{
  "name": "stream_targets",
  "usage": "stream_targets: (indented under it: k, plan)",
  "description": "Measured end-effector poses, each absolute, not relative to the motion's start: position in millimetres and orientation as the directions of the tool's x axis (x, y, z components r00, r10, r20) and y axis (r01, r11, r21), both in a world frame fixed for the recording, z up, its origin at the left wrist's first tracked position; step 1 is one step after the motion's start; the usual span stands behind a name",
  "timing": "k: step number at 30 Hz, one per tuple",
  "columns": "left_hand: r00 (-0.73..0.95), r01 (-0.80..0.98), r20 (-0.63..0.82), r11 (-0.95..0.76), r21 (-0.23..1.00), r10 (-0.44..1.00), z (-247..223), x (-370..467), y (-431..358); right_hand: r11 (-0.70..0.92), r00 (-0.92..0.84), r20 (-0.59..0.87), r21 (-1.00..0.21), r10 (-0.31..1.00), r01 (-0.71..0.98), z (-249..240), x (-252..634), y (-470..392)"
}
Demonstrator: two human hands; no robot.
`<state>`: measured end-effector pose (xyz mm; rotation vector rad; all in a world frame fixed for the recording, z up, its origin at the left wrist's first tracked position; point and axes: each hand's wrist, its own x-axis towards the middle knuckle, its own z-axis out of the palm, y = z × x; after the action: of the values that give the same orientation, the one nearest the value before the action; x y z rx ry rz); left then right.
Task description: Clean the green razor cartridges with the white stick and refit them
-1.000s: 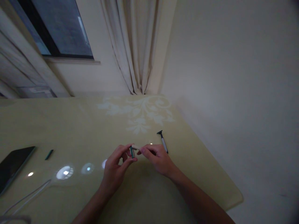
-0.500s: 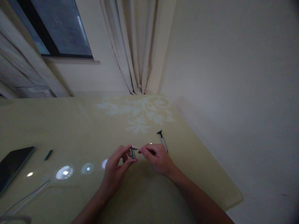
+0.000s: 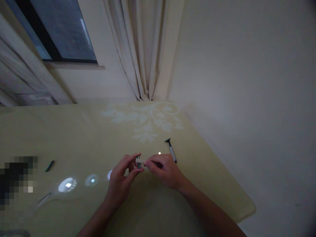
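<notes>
Between the thumb and fingertips of my left hand (image 3: 123, 172) is a razor blade cartridge (image 3: 139, 166), small and dark with a green strip, held by its two ends. My right hand (image 3: 164, 169) pinches a thin pale stick (image 3: 140, 161) whose wider end lies across the cartridge face; whether it has bristles is too small to tell. Just beyond my right hand, a razor (image 3: 172, 149) with a black head and grey handle rests on the table, its lower end close to my knuckles.
A small dark-green strip-shaped piece (image 3: 49, 166) lies on the left of the glossy table (image 3: 98, 210). A pixelated dark object (image 3: 17, 174) and part of a white cable (image 3: 44, 199) are at the left edge. Walls and curtains (image 3: 140, 49) stand behind and to the right.
The stick's pale end has moved from the cartridge's upper end down to its middle. My right hand has shifted slightly left; my left hand keeps its hold.
</notes>
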<state>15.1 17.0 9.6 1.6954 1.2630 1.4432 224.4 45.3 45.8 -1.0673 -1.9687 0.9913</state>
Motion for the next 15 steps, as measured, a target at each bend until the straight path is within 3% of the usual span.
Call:
stream_targets:
  k: [5,10,15]
  plan:
    - [-0.05,0.265,0.429,-0.402,0.876,0.902,11.4,15.6,18.5,0.343,-0.356,0.204,-0.854,0.912,0.391,46.0,224.2,45.9]
    - [-0.038,0.279,0.409,-0.383,0.881,0.912,14.3,15.8,17.4,0.373,-0.432,0.2,-0.853,0.88,0.365,45.5,224.7,45.3]
    - [-0.046,0.256,0.41,-0.386,0.886,0.911,11.9,15.4,18.0,0.356,-0.367,0.205,-0.84,0.907,0.41,45.9,227.9,47.2]
